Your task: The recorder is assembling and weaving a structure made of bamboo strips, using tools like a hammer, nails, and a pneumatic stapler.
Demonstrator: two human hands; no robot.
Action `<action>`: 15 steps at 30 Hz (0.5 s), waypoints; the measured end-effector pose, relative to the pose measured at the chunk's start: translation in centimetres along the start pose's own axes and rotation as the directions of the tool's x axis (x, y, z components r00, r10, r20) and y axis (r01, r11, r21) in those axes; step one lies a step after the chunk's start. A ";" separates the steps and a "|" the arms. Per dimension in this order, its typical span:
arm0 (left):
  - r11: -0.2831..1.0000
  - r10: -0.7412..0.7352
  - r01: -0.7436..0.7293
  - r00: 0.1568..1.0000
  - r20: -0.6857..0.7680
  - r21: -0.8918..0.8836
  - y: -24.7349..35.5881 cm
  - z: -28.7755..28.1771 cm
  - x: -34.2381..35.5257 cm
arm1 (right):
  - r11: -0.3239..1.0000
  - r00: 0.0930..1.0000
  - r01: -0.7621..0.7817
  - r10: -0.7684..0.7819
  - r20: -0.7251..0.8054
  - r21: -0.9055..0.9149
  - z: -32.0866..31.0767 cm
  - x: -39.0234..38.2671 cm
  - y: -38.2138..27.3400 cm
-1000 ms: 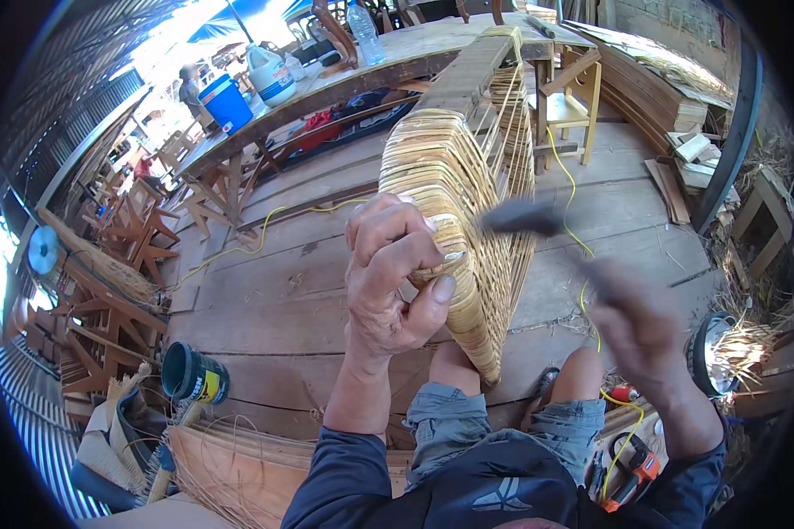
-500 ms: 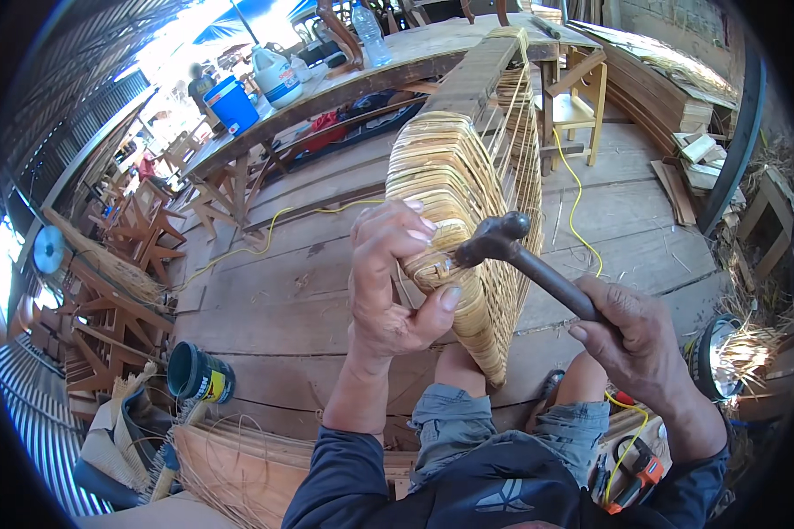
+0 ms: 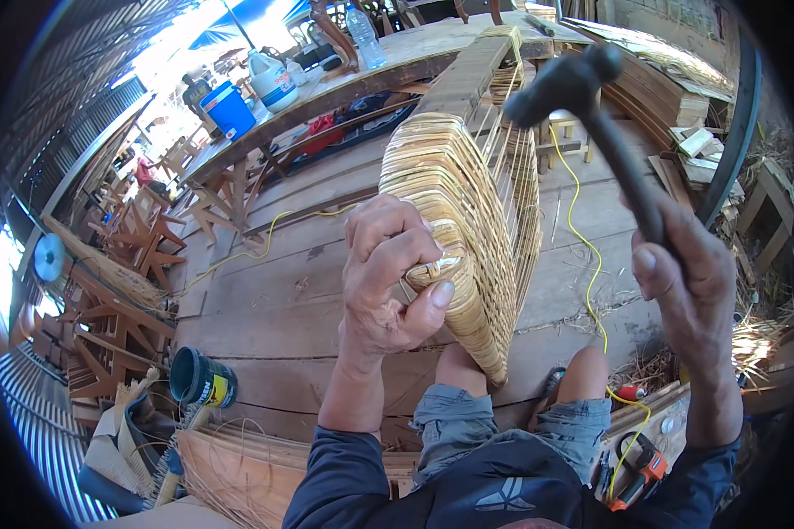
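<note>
A tall woven panel of pale rattan-like strips (image 3: 441,163), with a wooden plank (image 3: 469,75) in its upper part, runs from between my knees toward the workbench. My left hand (image 3: 384,282) is closed on its near bend, fingertips and thumb around a small pale spot that I cannot make out. My right hand (image 3: 688,282) grips a dark metal hammer (image 3: 617,145), raised to the right of the weave, its head clear of it.
The workbench (image 3: 415,44) holds a blue bucket (image 3: 225,110), white jug (image 3: 269,79) and bottles. Stacked boards (image 3: 644,88) stand right; chair frames (image 3: 132,238) and a green bucket (image 3: 198,375) lie left. A yellow cord (image 3: 591,256) crosses the floor. A person (image 3: 194,97) stands farther back.
My right hand has lifted the hammer up and to the right, away from the weave where its head was half a second ago. My left hand has barely moved.
</note>
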State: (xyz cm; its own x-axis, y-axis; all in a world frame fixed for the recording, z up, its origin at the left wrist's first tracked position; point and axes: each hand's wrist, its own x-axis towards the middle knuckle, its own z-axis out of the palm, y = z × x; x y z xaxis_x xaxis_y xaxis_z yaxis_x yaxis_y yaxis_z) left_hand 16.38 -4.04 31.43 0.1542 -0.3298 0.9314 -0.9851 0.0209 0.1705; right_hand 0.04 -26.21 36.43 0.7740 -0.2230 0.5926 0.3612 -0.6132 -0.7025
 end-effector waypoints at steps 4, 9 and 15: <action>1.000 0.012 -0.012 1.000 0.003 0.018 -0.1 -0.2 -0.2 | 0.978 0.917 0.057 0.028 0.399 -0.200 0.9 0.1 1.1; 1.000 -0.008 0.008 1.000 0.000 -0.001 0.0 0.1 -0.1 | 0.995 0.982 -0.088 0.080 0.174 0.039 0.3 -0.6 0.5; 1.000 0.001 -0.001 1.000 -0.022 0.001 -0.1 -0.1 -0.4 | 0.985 0.938 -0.011 0.069 0.340 -0.170 0.6 -1.2 1.3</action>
State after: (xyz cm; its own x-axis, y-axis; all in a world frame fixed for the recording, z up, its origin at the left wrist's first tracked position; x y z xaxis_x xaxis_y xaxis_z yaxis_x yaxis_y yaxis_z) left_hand 16.43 -3.86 31.10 0.1545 -0.3091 0.9384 -0.9854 0.0207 0.1691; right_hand -0.07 -26.27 34.61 0.9275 0.0063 0.3737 0.2595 -0.7305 -0.6318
